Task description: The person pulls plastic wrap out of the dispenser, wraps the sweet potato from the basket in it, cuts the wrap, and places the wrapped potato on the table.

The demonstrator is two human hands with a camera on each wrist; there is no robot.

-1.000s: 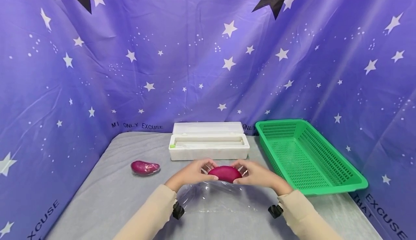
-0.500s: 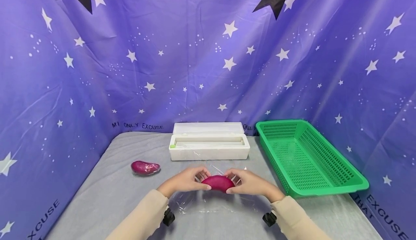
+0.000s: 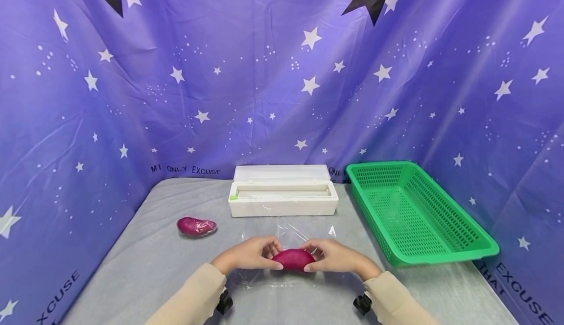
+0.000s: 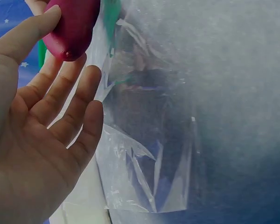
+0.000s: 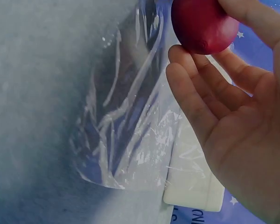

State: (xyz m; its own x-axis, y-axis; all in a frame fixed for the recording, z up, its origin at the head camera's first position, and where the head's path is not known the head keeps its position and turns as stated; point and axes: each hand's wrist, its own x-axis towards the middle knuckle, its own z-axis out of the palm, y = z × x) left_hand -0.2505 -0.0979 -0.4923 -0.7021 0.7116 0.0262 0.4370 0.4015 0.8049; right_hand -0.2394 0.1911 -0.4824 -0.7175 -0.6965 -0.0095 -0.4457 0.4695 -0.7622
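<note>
A glossy red-purple sweet potato (image 3: pixel 293 260) is held lengthwise between the two hands, one at each end. My left hand (image 3: pixel 252 255) pinches its left end, with the thumb on the near side and fingers behind. At the other end my right hand (image 3: pixel 334 257) grips in the same way. Beneath them a sheet of clear cling film (image 4: pixel 151 179) lies creased on the grey surface; its wrinkles also show in the right wrist view. Whether the sweet potato touches the film I cannot tell. To the left lies another sweet potato (image 3: pixel 196 227), wrapped in film.
Behind the hands stands a white cling film box (image 3: pixel 283 208) with its translucent lid raised. A green slatted basket (image 3: pixel 440 257) sits at the right. Purple star-patterned cloth (image 3: pixel 264 85) hangs around the grey-covered table (image 3: pixel 150 266).
Both hands have drawn the sweet potato toward the person and slightly left. More of the film now shows beyond it. The wrapped sweet potato, box and basket have stayed put.
</note>
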